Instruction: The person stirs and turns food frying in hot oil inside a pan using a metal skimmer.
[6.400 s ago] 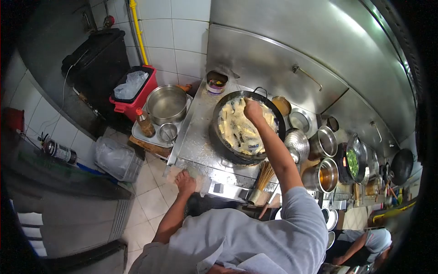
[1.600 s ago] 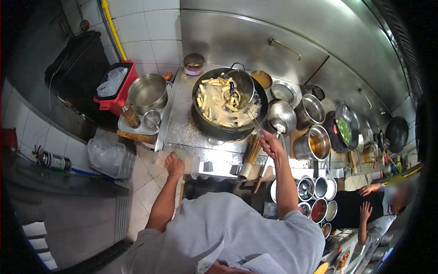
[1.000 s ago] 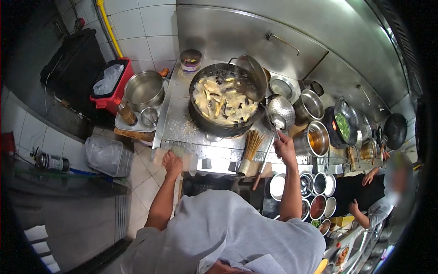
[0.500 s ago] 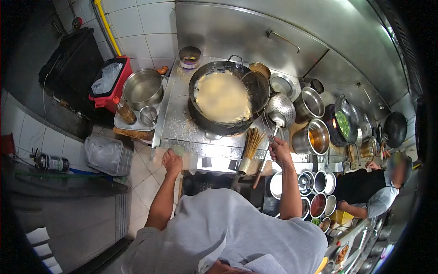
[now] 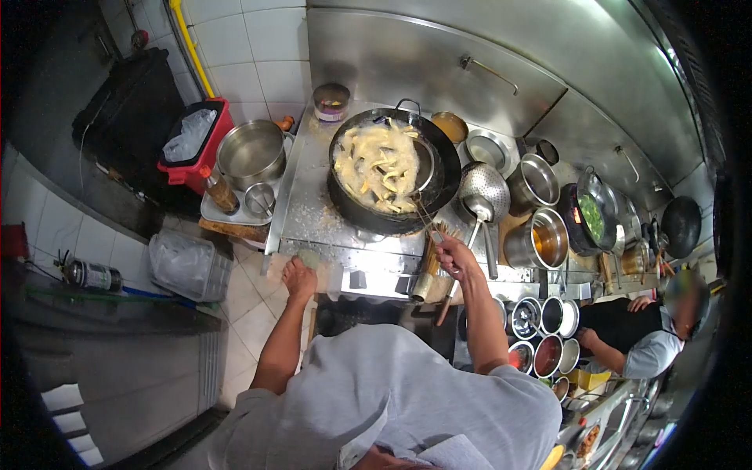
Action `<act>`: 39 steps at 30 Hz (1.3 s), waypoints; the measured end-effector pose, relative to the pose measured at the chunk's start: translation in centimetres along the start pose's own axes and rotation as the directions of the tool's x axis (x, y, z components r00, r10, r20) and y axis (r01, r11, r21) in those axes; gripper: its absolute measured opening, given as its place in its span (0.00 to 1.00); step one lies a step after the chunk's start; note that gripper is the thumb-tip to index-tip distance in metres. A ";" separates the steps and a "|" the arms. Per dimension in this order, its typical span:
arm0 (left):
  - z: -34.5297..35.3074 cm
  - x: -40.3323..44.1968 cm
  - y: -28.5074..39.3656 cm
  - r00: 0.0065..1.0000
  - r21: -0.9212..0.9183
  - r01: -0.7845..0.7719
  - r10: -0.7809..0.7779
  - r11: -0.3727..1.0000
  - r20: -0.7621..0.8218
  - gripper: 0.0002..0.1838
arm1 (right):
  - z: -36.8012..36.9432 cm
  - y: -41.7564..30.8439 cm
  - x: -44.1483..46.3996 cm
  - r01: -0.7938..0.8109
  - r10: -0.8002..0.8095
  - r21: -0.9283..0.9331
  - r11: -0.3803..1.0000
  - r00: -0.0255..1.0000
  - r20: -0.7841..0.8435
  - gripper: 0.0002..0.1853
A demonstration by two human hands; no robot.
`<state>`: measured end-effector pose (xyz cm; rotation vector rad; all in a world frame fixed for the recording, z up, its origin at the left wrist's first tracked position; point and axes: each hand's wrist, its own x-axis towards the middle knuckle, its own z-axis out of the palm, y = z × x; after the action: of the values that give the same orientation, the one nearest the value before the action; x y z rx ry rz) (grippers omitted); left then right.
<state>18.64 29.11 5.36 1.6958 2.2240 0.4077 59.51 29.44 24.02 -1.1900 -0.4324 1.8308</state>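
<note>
My right hand (image 5: pixel 457 257) is closed round the handle of a wire strainer (image 5: pixel 425 168), whose round head dips into the right side of a large black wok (image 5: pixel 448 168). Pale and yellowish strips of food (image 5: pixel 374 168) fry in foaming oil there. My left hand (image 5: pixel 299 278) lies at the stove's front ledge, its bent fingers on a greenish pad (image 5: pixel 310 257); its exact grip is partly hidden. Just beyond my right hand are a bamboo wok brush (image 5: pixel 429 274) and a perforated ladle (image 5: pixel 482 192).
A steel pot (image 5: pixel 251 153) and a sauce bottle (image 5: pixel 219 192) stand left of the stove. Pots, including one of orange liquid (image 5: pixel 548 241), line the right. Several seasoning tubs (image 5: pixel 548 356) sit beside my right forearm. A co-worker (image 5: pixel 642 337) stands at the far right.
My right hand has moved forward and left, lowering the strainer into the wok. The foam has thinned, so separate strips show. The perforated ladle's handle has swung right. My left hand stays at the ledge.
</note>
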 end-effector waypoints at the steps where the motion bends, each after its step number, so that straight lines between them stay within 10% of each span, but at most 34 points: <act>1: 0.0 0.0 0.1 1.000 0.003 -0.003 0.003 1.000 -0.006 0.27 | 0.7 -0.2 0.0 -0.017 0.017 0.015 1.000 0.999 0.038 0.12; 17: -0.9 0.0 0.6 0.997 0.006 0.037 -0.038 0.999 0.070 0.28 | -0.5 0.5 -0.3 -0.054 -0.018 0.437 0.898 0.987 0.160 0.15; 28: -0.9 -0.3 0.7 0.999 -0.011 0.019 -0.019 1.000 0.033 0.29 | 3.1 -1.2 -4.4 0.210 -0.260 -0.273 0.939 0.952 -0.160 0.19; 39: -0.3 0.0 0.2 0.999 0.013 0.013 -0.013 1.000 0.031 0.30 | 3.1 -1.0 -5.3 0.201 -0.207 -0.052 0.978 0.961 -0.184 0.24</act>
<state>18.67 29.12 5.72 1.6816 2.2193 0.3626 58.10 26.19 29.14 -1.2786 -0.4601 1.5245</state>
